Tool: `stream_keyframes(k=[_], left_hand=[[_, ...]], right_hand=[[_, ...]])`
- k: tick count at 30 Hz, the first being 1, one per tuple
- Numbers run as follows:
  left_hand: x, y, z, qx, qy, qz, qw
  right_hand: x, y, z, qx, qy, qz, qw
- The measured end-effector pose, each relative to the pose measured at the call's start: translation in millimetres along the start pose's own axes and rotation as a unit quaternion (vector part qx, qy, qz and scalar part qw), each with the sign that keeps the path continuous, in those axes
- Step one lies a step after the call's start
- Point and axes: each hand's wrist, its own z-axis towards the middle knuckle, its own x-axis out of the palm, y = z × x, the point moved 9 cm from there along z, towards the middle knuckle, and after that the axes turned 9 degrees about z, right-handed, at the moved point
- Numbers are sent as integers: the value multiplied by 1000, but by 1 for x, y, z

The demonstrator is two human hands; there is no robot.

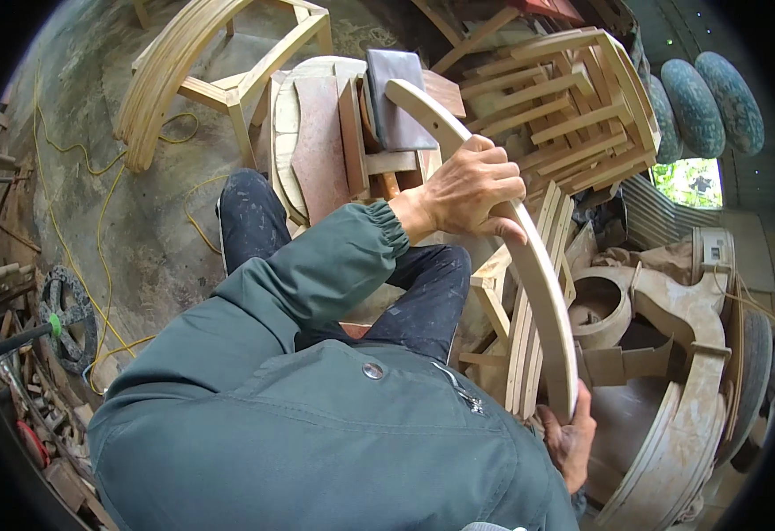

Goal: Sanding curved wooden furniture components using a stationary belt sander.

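A long curved wooden piece (542,283) slants across in front of me, from upper middle down to lower right. My left hand (476,190) is closed around its upper part, with the thumb over the near side. At its lower end my right hand (571,438) grips the tip, partly hidden behind the wood. The upper end lies over a grey flat rectangular board (396,119); whether it touches, I cannot tell. That board stands among curved wooden forms (317,150) between and beyond my knees.
A stack of curved wooden strips (162,75) and a frame sit at the far left. Slatted wooden frames (573,106) stand at the upper right. A large dusty machine (679,305) is at my right. Yellow cord (104,221) crosses the concrete floor (157,195).
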Motion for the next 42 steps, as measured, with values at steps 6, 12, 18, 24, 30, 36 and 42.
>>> stream_keyframes(k=[6,12,18,24,30,36,42], left_hand=[[0,42,-13,33,30,10,999],[11,74,-38,38,101,50,993],[24,66,-47,20,146,61,987],[41,-9,-53,5,139,42,989],[35,-54,-20,-65,119,-14,991],[-15,-11,-86,-417,-242,-169,860],[10,31,-124,-584,-282,-549,528]], right_hand=[[71,-27,26,-7,-30,41,999],[180,-67,72,-77,-80,82,990],[215,-83,65,-67,-94,105,988],[171,-118,3,-47,-54,87,994],[26,-73,-40,33,-2,40,999],[-14,-84,-52,24,-51,70,996],[121,-174,-64,171,108,335,920]])
